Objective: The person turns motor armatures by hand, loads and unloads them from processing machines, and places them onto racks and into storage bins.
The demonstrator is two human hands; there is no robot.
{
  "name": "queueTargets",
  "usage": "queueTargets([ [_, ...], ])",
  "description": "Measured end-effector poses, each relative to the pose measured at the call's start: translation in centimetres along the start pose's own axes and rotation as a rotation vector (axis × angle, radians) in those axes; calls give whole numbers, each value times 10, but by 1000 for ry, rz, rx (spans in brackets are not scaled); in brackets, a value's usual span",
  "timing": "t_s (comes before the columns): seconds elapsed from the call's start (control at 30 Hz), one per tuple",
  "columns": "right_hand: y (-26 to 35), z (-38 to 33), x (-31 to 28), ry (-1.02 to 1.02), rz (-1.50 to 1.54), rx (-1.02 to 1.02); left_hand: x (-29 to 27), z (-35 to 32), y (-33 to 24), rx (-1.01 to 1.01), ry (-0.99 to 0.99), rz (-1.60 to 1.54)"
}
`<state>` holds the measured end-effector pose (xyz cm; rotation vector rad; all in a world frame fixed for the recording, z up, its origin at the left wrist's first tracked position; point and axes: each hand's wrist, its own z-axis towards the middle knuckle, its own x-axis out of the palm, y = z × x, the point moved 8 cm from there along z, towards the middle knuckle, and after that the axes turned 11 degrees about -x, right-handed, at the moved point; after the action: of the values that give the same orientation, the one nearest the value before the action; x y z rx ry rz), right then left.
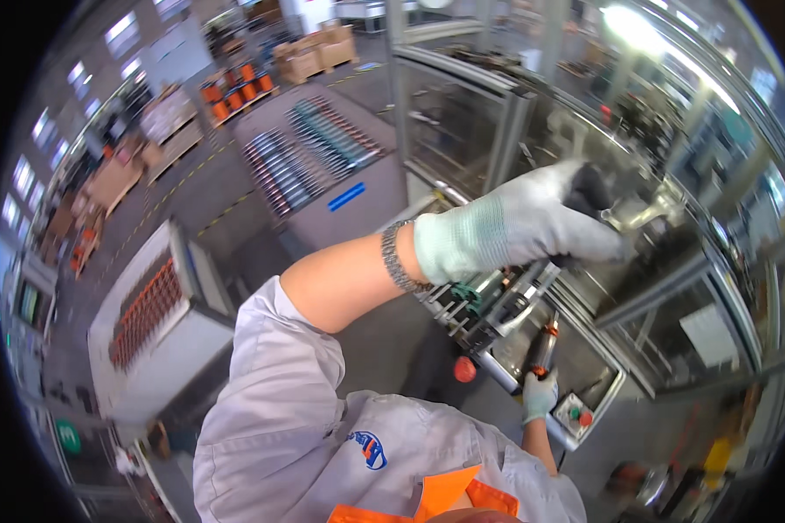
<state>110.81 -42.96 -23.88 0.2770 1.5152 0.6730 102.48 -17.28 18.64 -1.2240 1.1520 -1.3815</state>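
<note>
My left hand [554,213], in a grey-white glove with a pale green cuff and dark fingertips, reaches across into the machine frame. Its fingers curl closed beside a blurred silvery metal part [650,212]; whatever lies between them is hidden. Lower down, my right hand [539,397], also gloved, grips the near end of a motor armature [544,350]. This armature has a dark cylindrical body with orange-copper windings at its ends, and it lies along the metal tray [595,356] of the machine. Green round parts [467,299] on a rod fixture sit below my left wrist.
A red knob [465,370] juts from the bench edge; a button box [574,414] sits near my right hand. Framed machine panels [693,322] stand at the right. On the left are a white cart [153,349] of copper-coloured parts and a table [310,113] with rows of shafts.
</note>
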Motion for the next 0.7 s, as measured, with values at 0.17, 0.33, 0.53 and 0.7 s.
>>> queueTargets([
  [0.17, -26, 24, 34, 99, 151, -208, -9, -78, -40, 128, -108, -24],
  [0.33, 19, -1, 14, 203, 574, -70, -17, -134, -32, -456, -324, -88],
  [0.53, 46, -9, 35, 378, 525, -164, -31, -198, -18, -409, -433, -97],
  [0.7, 69, -33, 57, 472, 520, -230, -38, -256, -10, -363, -476, -55],
])
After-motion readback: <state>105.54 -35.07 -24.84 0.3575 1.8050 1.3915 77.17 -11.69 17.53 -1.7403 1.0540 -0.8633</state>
